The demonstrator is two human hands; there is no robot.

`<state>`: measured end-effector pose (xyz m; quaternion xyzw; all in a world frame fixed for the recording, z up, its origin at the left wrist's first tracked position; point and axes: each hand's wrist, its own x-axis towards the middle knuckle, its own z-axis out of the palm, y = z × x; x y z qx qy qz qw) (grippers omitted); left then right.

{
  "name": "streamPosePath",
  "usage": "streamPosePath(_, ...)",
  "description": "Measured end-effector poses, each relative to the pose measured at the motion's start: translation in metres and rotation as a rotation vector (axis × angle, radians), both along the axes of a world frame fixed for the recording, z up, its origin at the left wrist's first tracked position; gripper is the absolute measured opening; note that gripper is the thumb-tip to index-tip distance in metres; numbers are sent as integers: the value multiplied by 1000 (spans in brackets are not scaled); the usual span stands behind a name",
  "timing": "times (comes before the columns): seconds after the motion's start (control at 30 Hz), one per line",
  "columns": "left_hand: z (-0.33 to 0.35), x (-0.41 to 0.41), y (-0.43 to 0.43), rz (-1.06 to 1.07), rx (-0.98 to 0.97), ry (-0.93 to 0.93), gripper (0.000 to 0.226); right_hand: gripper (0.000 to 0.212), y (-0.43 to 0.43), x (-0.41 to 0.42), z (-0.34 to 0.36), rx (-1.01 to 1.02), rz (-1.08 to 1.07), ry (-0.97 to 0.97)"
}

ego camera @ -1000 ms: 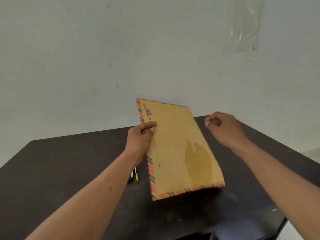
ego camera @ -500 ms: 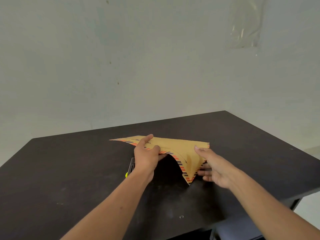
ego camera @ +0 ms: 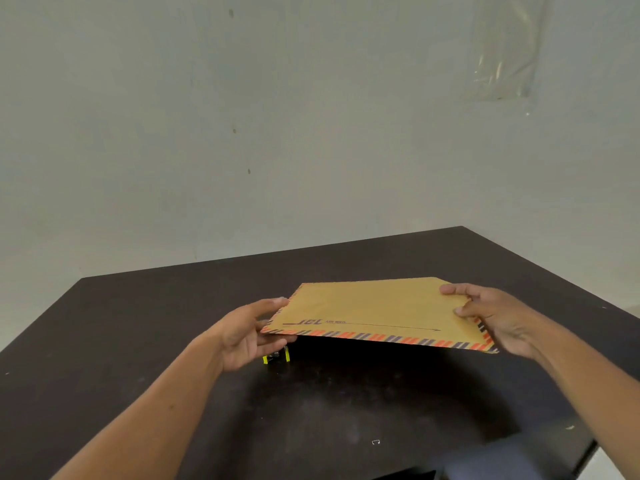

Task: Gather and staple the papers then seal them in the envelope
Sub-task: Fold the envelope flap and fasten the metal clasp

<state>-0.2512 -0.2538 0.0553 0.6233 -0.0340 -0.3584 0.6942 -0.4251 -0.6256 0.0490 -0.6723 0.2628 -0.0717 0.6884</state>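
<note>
Above the table [ego camera: 138, 341], the flat tan envelope [ego camera: 377, 306] shows striped edging.

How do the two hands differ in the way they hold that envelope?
The left hand takes the envelope by its left end, thumb on top, fingers curled beneath. The right hand takes the right end, with two fingertips showing on top. Both hold it clear of the table.
</note>
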Motion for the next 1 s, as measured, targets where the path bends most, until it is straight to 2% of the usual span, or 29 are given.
streamPosePath(0.07,-1,4,-2,-49,22,-15,49,42,-10,-4,4,22,26,-12)
streamPosePath(0.2,-5,9,-16,-162,199,-130,27,55,-18,-5,7,32,101,17)
streamPosePath(0.23,-7,10,-20,-191,278,-214,24,57,-18,-3,8,1,101,30)
streamPosePath(0.3,-10,15,-28,-235,454,-506,25,60,-19,7,8,-131,72,39)
streamPosePath(0.4,-7,26,-34,-187,648,-966,43,58,-7,27,22,-407,14,0)
streamPosePath(0.47,0,37,-33,-97,668,-1103,50,56,1,46,36,-519,-16,-65)
streamPosePath(0.63,7,82,-36,48,625,-1115,53,53,1,122,57,-838,-13,-72)
streamPosePath(0.7,2,105,-39,59,676,-1119,55,52,-6,161,55,-931,-7,-44)
streamPosePath(0.87,-28,158,-50,19,796,-1047,54,47,-29,246,25,-1009,94,65)
streamPosePath(1.0,-56,185,-56,-101,937,-1011,50,45,-39,281,-18,-1030,154,212)
